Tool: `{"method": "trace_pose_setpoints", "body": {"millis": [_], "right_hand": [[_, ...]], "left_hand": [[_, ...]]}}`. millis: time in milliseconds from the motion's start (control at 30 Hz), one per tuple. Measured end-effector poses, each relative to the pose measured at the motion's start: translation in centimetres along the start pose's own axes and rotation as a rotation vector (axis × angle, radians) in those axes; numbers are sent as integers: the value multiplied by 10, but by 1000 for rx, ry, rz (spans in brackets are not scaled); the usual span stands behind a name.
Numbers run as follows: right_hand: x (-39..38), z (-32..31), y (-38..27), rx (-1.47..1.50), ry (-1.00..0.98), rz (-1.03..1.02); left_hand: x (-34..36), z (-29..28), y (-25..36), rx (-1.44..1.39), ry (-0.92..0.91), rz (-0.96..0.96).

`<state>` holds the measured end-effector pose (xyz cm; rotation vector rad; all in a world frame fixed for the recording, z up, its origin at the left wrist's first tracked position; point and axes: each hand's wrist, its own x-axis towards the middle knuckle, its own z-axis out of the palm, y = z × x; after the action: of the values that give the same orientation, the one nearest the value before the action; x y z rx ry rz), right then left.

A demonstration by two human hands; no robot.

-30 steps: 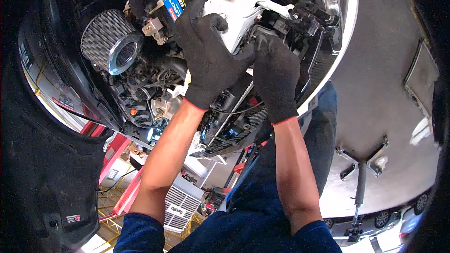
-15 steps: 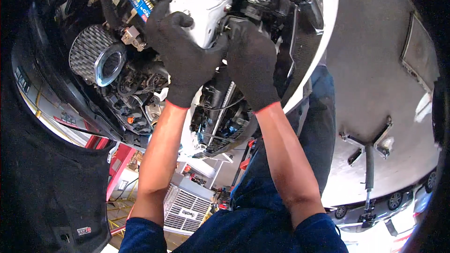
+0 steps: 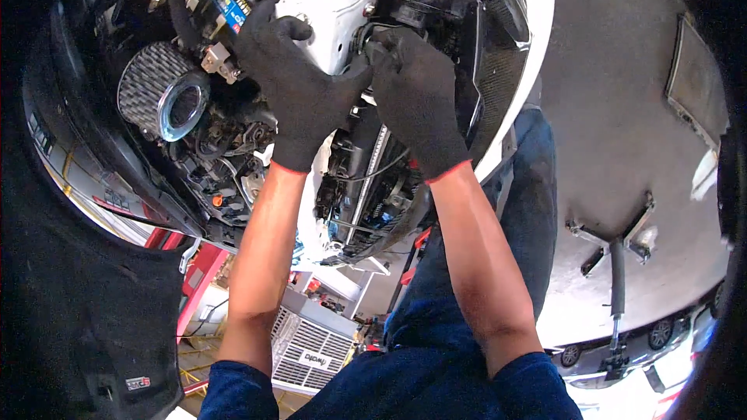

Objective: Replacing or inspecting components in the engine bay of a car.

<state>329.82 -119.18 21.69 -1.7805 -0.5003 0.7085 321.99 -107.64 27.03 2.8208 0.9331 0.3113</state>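
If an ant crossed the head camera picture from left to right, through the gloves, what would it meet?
Cone-shaped air filter, gloved left hand, gloved right hand, curved white car edge, rectangular panel.

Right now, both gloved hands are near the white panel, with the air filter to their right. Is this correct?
The side is wrong: the head view shows the air filter to their left. The left hand and right hand, gloved, are near the white panel.

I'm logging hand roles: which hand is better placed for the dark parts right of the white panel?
Probably the right hand: its fingers are at those dark parts. The left hand sits toward the left edge of the white panel, only its thumb pointing that way.
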Motion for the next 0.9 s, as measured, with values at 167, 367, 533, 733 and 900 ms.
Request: {"method": "trace_pose_setpoints", "body": {"millis": [167, 367, 533, 733, 900], "right_hand": [[20, -16, -5, -134, -191, -18], [42, -24, -22, -385, -350, -181], [53, -29, -21, -542, -486, -335], [79, -27, -18, -644, -756, -455], [74, -23, -31, -712, -743, -420]], "left_hand": [[4, -3, 3, 53, 25, 46], [-3, -4, 1, -12, 18, -93], [-8, -6, 3, 72, -17, -128], [-6, -6, 5, 35, 49, -130], [-9, -5, 0, 141, -10, -112]]}}
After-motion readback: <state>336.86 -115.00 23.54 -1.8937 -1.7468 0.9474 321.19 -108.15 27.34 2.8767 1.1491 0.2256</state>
